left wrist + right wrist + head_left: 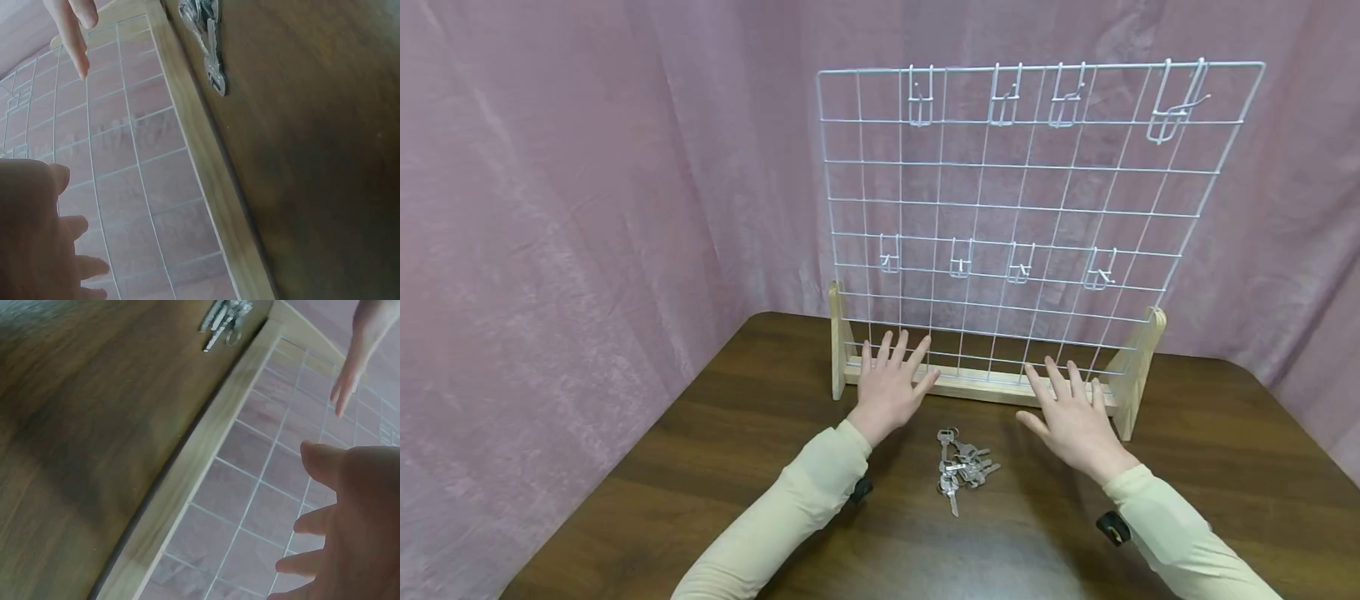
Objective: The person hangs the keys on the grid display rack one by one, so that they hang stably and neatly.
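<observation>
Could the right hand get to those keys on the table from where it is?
Probably yes: the right hand is empty, the keys lie nearby on the table, and nothing shows between them.

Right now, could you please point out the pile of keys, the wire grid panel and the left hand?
Pile of keys (959,469): head view, middle of the pile.
Wire grid panel (978,205): head view, wire crossing near its middle.
Left hand (887,392): head view, back of the hand.

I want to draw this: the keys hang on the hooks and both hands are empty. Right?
The keys aren't hanging: the head view shows them lying in a pile on the brown table. The left hand and right hand are empty, as you said.
</observation>
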Demonstrator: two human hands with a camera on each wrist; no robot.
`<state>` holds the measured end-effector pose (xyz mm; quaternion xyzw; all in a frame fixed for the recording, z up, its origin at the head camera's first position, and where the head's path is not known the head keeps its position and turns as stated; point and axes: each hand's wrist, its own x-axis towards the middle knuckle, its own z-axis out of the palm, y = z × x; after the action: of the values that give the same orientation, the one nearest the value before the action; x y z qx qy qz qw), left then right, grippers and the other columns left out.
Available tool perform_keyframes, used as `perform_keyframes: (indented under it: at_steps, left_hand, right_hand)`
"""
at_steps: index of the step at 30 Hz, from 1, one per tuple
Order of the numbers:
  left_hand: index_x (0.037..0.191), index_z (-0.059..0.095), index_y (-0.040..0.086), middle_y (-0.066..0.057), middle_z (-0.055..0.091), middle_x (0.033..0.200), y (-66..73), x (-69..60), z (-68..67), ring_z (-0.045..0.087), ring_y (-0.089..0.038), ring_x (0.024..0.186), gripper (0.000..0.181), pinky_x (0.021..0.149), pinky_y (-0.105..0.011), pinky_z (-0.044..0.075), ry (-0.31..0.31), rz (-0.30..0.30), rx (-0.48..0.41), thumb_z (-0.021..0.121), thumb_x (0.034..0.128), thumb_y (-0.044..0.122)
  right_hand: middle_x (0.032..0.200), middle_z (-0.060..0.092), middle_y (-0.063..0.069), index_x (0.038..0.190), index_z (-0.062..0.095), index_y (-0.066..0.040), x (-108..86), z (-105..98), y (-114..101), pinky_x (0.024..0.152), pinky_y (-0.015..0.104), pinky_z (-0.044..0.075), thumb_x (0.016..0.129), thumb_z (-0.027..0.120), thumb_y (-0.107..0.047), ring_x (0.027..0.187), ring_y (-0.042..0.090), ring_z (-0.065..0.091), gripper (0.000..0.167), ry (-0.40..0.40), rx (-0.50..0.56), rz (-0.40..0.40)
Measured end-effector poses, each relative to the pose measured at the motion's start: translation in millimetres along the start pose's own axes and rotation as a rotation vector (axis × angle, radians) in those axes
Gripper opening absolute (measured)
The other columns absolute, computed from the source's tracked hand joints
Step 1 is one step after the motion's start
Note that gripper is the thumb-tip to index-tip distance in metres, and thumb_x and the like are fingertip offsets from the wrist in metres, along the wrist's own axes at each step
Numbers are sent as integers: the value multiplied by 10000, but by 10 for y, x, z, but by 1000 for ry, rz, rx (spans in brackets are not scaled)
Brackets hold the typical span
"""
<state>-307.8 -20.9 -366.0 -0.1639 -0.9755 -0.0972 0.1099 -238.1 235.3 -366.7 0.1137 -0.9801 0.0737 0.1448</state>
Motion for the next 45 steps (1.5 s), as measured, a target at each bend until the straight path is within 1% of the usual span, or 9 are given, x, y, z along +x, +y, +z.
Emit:
perform_keyframes:
  at_steps: [6, 10, 13, 16, 22, 28, 31, 36, 45]
  left_hand:
    - [1538, 212, 364, -67, 282, 1600, -56, 42, -36, 189, -310, 1501, 607, 1207, -566, 46, 40, -8, -14, 248, 989, 621]
    - [1499, 344, 318, -88, 466, 1486, -107, 86, -120, 409, -312, 1386, 558, 1174, -556, 208, 125, -6, -26, 368, 995, 556]
    - [1419, 469, 244, -79, 615, 1315, -167, 122, -205, 593, -294, 1161, 468, 1018, -505, 414, 224, -6, -58, 495, 987, 424]
    - [1329, 552, 190, -70, 688, 1177, -246, 169, -300, 658, -289, 987, 386, 838, -452, 488, 333, -16, -125, 563, 959, 300]
    - [1206, 621, 149, -67, 663, 1196, -433, 267, -447, 632, -290, 1036, 313, 881, -470, 472, 564, -49, -272, 590, 894, 162]
    - [1203, 574, 109, -117, 447, 1390, -663, 316, -566, 451, -318, 1242, 372, 1027, -492, 352, 751, -96, -488, 591, 833, 75]
    - [1313, 475, 106, -130, 357, 1444, -765, 354, -629, 366, -326, 1327, 493, 1098, -509, 288, 725, -150, -566, 595, 835, 116]
    - [1455, 302, 152, -153, 322, 1493, -881, 418, -653, 316, -340, 1382, 703, 1134, -544, 243, 586, -230, -645, 639, 839, 188]
    - [1502, 231, 209, -160, 326, 1516, -960, 475, -454, 355, -366, 1379, 723, 1115, -559, 296, 428, -224, -685, 610, 887, 210]
  right_hand:
    - [1441, 428, 297, 1475, 355, -39, 66, -45, 28, 1025, 680, 330, 980, 520, -382, 1308, 552, 379, 624, -9, 26, -14]
    - [1393, 482, 295, 1425, 437, -30, 126, -117, 38, 970, 655, 396, 978, 528, -360, 1259, 534, 447, 563, 18, 18, -17]
    - [1263, 589, 261, 1270, 585, -8, 177, -167, 13, 833, 599, 486, 955, 571, -330, 1135, 476, 564, 450, 62, 6, -33]
    - [1065, 664, 197, 1056, 682, -14, 253, -201, -45, 687, 521, 520, 928, 610, -291, 938, 395, 647, 314, 93, 17, -56]
    - [945, 676, 124, 938, 699, -62, 421, -224, -232, 621, 470, 514, 911, 624, -270, 782, 309, 658, 223, 70, 57, -75]
    - [1006, 705, 111, 968, 707, -87, 557, -206, -410, 647, 484, 516, 925, 606, -280, 826, 310, 673, 223, -9, 119, -103]
    - [1005, 716, 104, 967, 707, -99, 617, -209, -473, 684, 471, 521, 922, 611, -274, 857, 288, 675, 204, -61, 153, -137]
    - [927, 723, 56, 912, 693, -126, 681, -195, -591, 702, 384, 511, 890, 645, -258, 824, 197, 654, 143, -167, 215, -204]
    - [738, 649, -34, 802, 646, -135, 578, -59, -629, 606, 266, 440, 804, 733, -200, 667, 81, 542, 109, -342, 229, -287]
